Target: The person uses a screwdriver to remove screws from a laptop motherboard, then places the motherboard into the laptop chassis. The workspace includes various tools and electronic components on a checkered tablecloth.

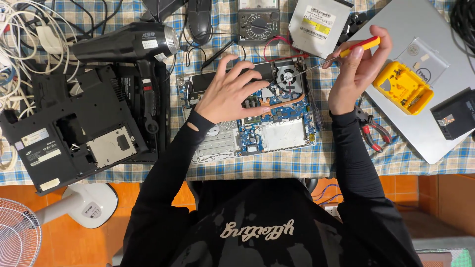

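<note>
An opened laptop base with a blue circuit board [277,129] lies on the checked tablecloth. My left hand [228,91] rests spread on its upper left part, fingers over the dark strip by the cooling fan [288,77]. My right hand [357,66] grips a screwdriver with a yellow and red handle [360,47]; its thin shaft slants down left, with the tip at the fan. A copper heat pipe [289,102] curves below the fan.
A black bottom cover [59,133] and a black hot air blower [131,44] lie left. A multimeter [258,22], optical drive [316,22], silver laptop lid [425,118], yellow bit case [403,86] and red pliers [372,131] surround the board. White fan [17,240] below left.
</note>
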